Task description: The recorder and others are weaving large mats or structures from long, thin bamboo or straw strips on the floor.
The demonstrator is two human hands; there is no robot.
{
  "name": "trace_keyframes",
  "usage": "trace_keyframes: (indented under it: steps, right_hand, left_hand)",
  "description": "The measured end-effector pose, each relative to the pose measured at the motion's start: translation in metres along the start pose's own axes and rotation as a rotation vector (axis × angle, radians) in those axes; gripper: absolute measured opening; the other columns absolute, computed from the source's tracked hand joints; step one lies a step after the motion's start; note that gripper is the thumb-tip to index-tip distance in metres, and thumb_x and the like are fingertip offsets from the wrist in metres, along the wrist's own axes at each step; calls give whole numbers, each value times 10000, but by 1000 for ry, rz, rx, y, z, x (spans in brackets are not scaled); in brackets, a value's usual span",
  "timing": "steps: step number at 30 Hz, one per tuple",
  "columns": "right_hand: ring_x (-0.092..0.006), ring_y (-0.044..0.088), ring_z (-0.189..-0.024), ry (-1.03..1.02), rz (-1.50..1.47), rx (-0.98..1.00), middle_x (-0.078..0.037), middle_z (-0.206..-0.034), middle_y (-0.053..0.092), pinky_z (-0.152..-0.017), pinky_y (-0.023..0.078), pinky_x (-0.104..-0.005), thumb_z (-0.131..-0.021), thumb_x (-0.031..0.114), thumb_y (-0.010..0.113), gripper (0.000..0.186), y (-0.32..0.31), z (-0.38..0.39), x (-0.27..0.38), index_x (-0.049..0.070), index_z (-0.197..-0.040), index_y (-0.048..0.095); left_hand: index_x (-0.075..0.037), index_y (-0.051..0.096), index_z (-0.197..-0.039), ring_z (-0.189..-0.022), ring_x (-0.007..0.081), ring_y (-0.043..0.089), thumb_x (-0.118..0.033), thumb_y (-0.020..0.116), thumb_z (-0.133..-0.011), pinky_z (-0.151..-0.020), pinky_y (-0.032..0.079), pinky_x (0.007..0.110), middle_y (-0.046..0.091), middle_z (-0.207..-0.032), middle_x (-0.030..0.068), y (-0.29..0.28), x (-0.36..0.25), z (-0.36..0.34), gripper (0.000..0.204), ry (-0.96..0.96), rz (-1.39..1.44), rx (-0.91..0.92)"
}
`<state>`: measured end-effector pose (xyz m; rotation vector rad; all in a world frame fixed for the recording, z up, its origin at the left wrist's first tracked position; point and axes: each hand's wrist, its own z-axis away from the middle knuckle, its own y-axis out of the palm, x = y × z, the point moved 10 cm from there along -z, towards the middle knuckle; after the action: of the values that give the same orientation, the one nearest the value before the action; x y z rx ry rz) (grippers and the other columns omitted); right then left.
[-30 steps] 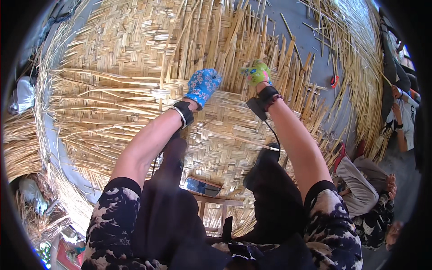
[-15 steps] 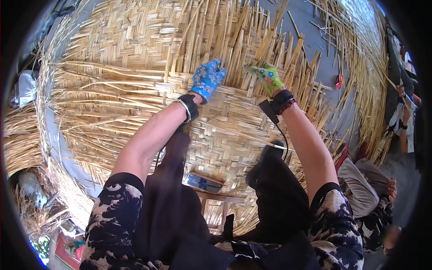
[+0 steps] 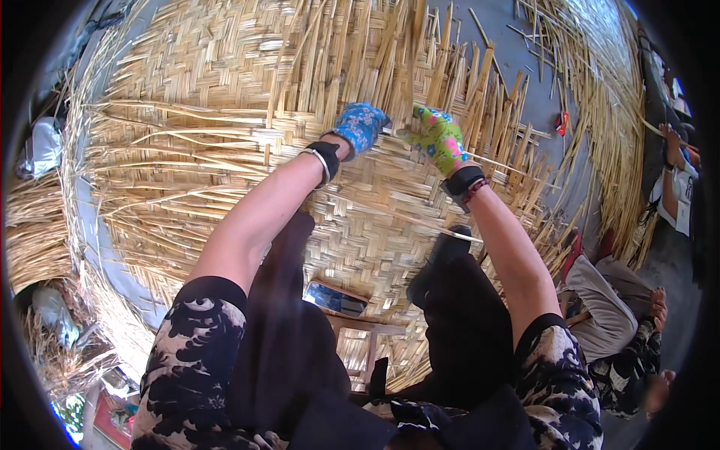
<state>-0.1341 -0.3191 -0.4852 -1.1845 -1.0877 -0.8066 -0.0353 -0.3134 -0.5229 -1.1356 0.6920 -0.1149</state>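
Note:
My left hand (image 3: 358, 131), in a blue floral glove, is closed among split reed strips (image 3: 390, 67) on the woven mat (image 3: 187, 60); what its fingers hold is hidden. Close to its right, my right hand (image 3: 439, 141), in a green floral glove, is on the same band of strips, its fingertips blurred and pointing left toward the other hand. The mat's weave shows beneath both hands, with long loose strips sticking out to the left and top. A dark phone (image 3: 336, 298) lies between my legs, beside a wooden frame (image 3: 360, 324).
Another mat with loose reeds (image 3: 600, 90) lies at the right beyond grey floor (image 3: 525, 82) with a small red object (image 3: 561, 123). Co-workers' hands (image 3: 671, 144) and legs (image 3: 604, 304) show at the right. A white bag (image 3: 41, 146) lies at the far left.
My left hand has shifted right and turned, its fingers now beside the right hand. My right hand has moved slightly right and down from where it was a second ago.

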Motion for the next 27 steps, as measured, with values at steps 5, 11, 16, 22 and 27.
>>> trace_keyframes:
  steps: [5, 11, 16, 22, 27]
  right_hand:
    - [-288, 589, -734, 195, 1040, 400, -120, -826, 611, -614, 465, -387, -706, 291, 595, 248, -8, 7, -17, 80, -837, 609]
    - [-319, 569, -726, 186, 971, 361, -128, -737, 599, -608, 456, -396, -644, 313, 635, 255, -5, 7, -22, 102, -784, 607]
    - [-309, 575, -753, 321, 933, 386, -135, -791, 601, -645, 461, -394, -649, 313, 639, 280, 5, 10, -33, 82, -806, 614]
    - [-319, 562, -652, 18, 737, 230, -136, -668, 579, -576, 448, -396, -639, 179, 590, 106, -45, 33, -79, 89, -694, 597]
    - [-314, 562, -629, 85, 873, 110, -123, -620, 567, -576, 444, -396, -627, 122, 565, 59, -93, 53, -6, 113, -672, 602]
  left_hand:
    - [-144, 618, -887, -809, 280, 559, -108, 490, -719, -727, 433, 378, 604, -836, 122, 9, 11, 3, 214, -17, 56, -44]
    - [-159, 611, -917, -874, 273, 529, -60, 496, -712, -740, 425, 369, 575, -909, 96, -15, -1, 23, 256, 31, 142, -331]
    - [-111, 536, -1052, -894, 271, 514, -90, 522, -702, -743, 426, 377, 556, -916, 107, -14, -12, 36, 351, 186, -201, -70]
    - [-100, 571, -987, -858, 293, 536, -53, 498, -705, -767, 426, 366, 570, -873, 140, -68, -62, -18, 295, 272, 1, 48]
    - [-89, 608, -895, -834, 295, 548, -33, 468, -707, -764, 428, 359, 579, -854, 144, -16, -125, -37, 241, 387, 86, -55]
